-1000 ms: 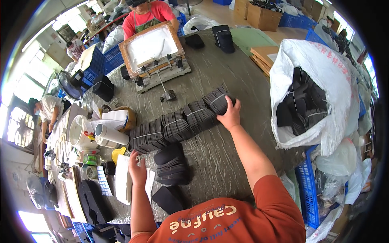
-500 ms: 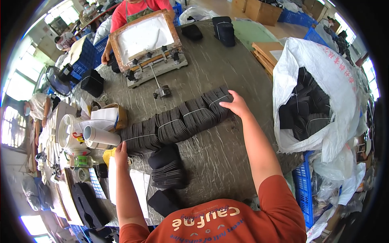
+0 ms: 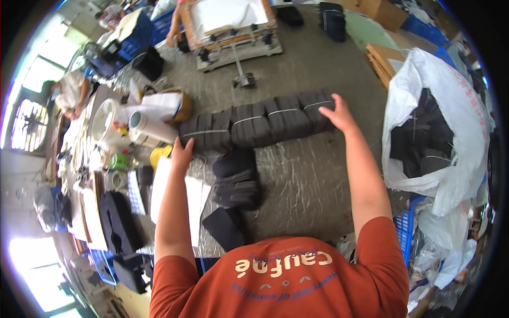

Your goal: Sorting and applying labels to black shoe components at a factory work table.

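A long row of black fabric-like bundles (image 3: 249,123), tied with pale bands, lies across the table in front of me. My left hand (image 3: 182,152) presses on its left end, beside a light grey cylindrical tumbler (image 3: 151,129). At the opposite end, my right hand (image 3: 338,113) cups the last bundle with thumb and fingers apart, so the row is held between both hands. Nearer to me, a loose stack of black pads (image 3: 236,183) sits below the row, with another black piece (image 3: 225,228) closer to my body. Motion blur softens the finer details.
A framed screen on a stand (image 3: 233,34) is at the far side, with a person's arm (image 3: 174,26) beside it. At right stands a white woven sack (image 3: 397,164) of black bundles. Papers (image 3: 196,204), a white bucket (image 3: 104,123) and a yellow object (image 3: 160,154) crowd the left.
My view has turned and shifted, so the scene sits farther right and higher in the picture, and the row looks more level. Both hands stay at the ends of the row.
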Demonstrator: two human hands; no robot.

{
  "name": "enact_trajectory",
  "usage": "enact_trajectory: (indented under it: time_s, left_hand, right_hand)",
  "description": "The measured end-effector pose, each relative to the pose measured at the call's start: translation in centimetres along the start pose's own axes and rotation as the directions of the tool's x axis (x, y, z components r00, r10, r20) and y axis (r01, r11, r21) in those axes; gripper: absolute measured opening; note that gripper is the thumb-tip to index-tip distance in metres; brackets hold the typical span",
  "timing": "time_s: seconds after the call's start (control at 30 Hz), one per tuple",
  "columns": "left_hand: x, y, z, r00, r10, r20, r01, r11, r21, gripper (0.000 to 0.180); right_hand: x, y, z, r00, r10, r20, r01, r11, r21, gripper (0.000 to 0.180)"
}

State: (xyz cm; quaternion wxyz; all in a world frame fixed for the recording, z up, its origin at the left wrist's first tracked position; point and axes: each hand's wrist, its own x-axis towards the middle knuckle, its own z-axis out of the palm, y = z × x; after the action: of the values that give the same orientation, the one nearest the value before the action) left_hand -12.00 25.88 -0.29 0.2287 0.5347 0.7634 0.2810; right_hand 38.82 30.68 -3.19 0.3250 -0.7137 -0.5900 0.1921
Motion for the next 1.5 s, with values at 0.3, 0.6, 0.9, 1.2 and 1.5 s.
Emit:
enact_trajectory:
  time_s: [0.3,0.6,0.9,1.2,1.5]
  left_hand:
    - [-18.0,-0.6,-7.8,0.926,0.042,0.376,-0.104,0.984,0.146,0.072]
    - [-28.1,-4.1,-1.9,0.676,-0.552,0.487,0.73,0.411,-0.546,0.093]
    - [-31.1,-3.5,-1.1,0.945,-0.322,0.063,0.323,0.879,-0.351,0.092]
    - [-27.4,9.0,6.7,0.669,0.584,0.46,-0.717,0.67,0.192,0.099]
    - [-27.4,9.0,8.6,0.587,0.574,0.571,-0.666,0.743,-0.062,0.11]
  right_hand:
    - [-18.5,-14.0,2.4,0.821,-0.556,0.129,0.478,0.794,0.376,0.062]
    - [-22.6,-15.3,11.1,0.78,-0.543,0.312,0.458,0.834,0.306,0.101]
    - [-24.0,-12.4,2.5,0.796,-0.56,0.229,0.431,0.79,0.436,0.085]
    - [-28.4,-4.5,-0.7,0.748,-0.535,0.392,0.419,0.84,0.345,0.103]
    - [-29.9,-1.8,2.0,0.895,-0.328,0.304,-0.045,0.611,0.791,0.114]
